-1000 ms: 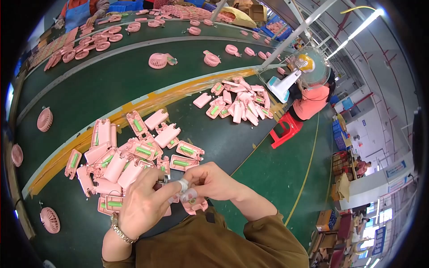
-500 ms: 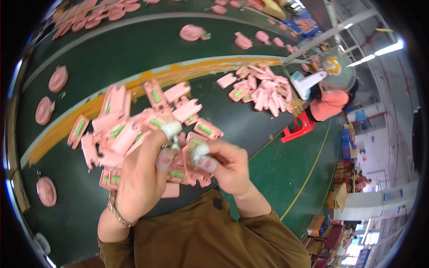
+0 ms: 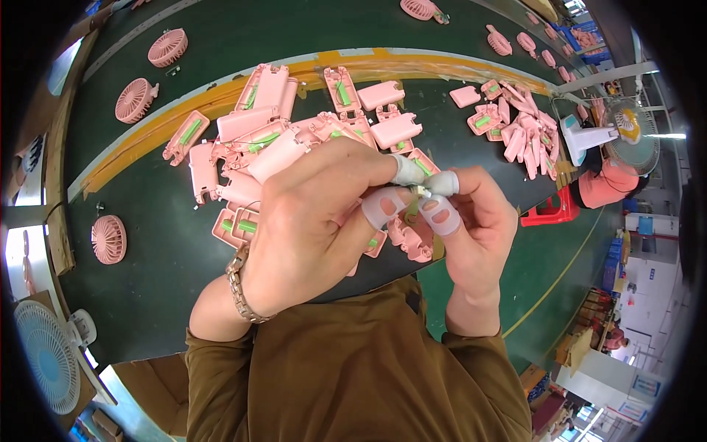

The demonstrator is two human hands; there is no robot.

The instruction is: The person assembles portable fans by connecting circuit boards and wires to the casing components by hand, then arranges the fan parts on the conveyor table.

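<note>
My left hand (image 3: 317, 214) and my right hand (image 3: 475, 228) meet fingertip to fingertip over the near edge of a pile of pink plastic casings (image 3: 280, 158). Both are closed in a pinch on a small white connector (image 3: 420, 190), mostly hidden by the fingers. White covers wrap the forefinger tips, and pale sleeves with openings sit on the thumbs. Just below the fingertips shows a pink casing (image 3: 414, 239); whether it is joined to the connector I cannot tell. Green strips lie inside several open casings, such as the one at the pile's left (image 3: 187, 137).
A second heap of pink casings (image 3: 526, 132) lies at the right. Round pink fan heads (image 3: 135, 100) are spread over the dark green surface beyond yellow tape (image 3: 213, 110). A white fan (image 3: 615, 132), a red stool (image 3: 552, 208) and a seated person (image 3: 607, 184) are at the far right.
My fingertips, apart before, now come together at the connector. The view has shifted, so the pile and fan heads sit higher and further right, and a fan shows at lower left.
</note>
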